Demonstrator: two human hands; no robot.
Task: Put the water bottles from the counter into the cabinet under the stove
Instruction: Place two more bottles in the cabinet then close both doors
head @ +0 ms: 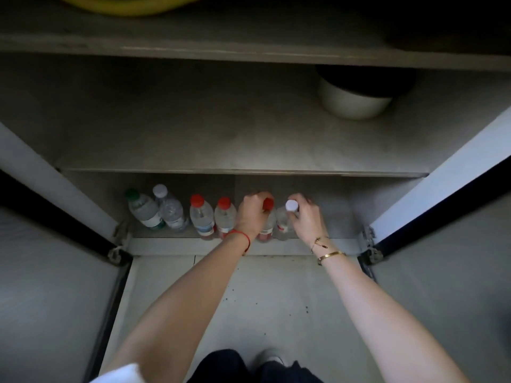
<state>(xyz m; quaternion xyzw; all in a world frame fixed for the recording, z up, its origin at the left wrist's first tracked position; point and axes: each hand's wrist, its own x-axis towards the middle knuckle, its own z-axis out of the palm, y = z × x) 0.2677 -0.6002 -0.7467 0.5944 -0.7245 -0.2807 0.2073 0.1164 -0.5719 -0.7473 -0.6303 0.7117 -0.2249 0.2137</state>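
I look down into the open cabinet, whose bottom shelf (326, 217) holds a row of clear water bottles. From the left stand a green-capped bottle (143, 210), a white-capped bottle (171, 210) and two red-capped bottles (201, 217) (225, 217). My left hand (250, 214) grips another red-capped bottle (267, 221) near its neck. My right hand (305, 219) holds a white-capped bottle (287, 217) at the right end of the row. Both held bottles stand upright, with their bases at the shelf's front edge.
Both cabinet doors (55, 286) (448, 272) swing open to either side. A white pot with a dark rim (356, 100) sits on the middle shelf (193, 134) at back right. Something yellow (130, 4) lies on the top level. Bare shelf lies right of the bottles.
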